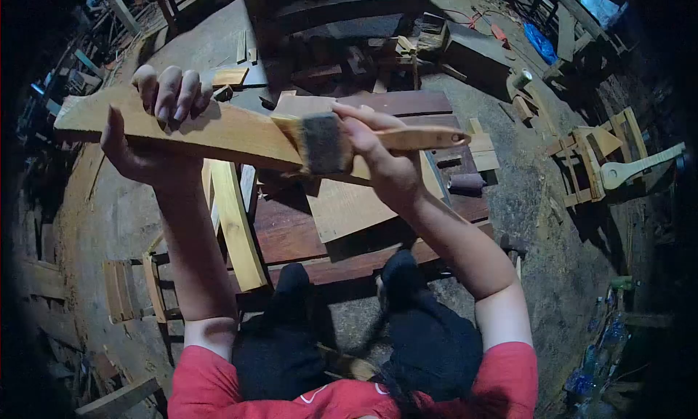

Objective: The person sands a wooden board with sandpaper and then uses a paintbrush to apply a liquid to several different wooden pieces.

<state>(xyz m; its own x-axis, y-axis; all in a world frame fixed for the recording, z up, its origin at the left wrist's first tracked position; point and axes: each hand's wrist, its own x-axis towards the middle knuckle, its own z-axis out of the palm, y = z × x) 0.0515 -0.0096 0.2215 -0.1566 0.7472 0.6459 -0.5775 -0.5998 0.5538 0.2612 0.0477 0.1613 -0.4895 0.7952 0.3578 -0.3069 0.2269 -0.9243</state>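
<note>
My left hand [163, 121] is wrapped round the left part of a long light-brown wooden piece [247, 132], with the fingers over its top and the thumb in front. The piece is held up above the low work surface, sloping down to the right. My right hand [385, 153] grips a wide flat brush [425, 137] with a wooden handle that points right. Dark bristles lie against the right part of the piece. Where that end of the wood passes behind the brush and my right hand, it is partly hidden.
Below lie reddish-brown boards [291, 226], a pale flat panel [349, 208], a yellowish strip [240, 233] and a dark roll [467, 182]. A wooden frame [582, 157] stands at the right. My legs are close to the boards' front edge.
</note>
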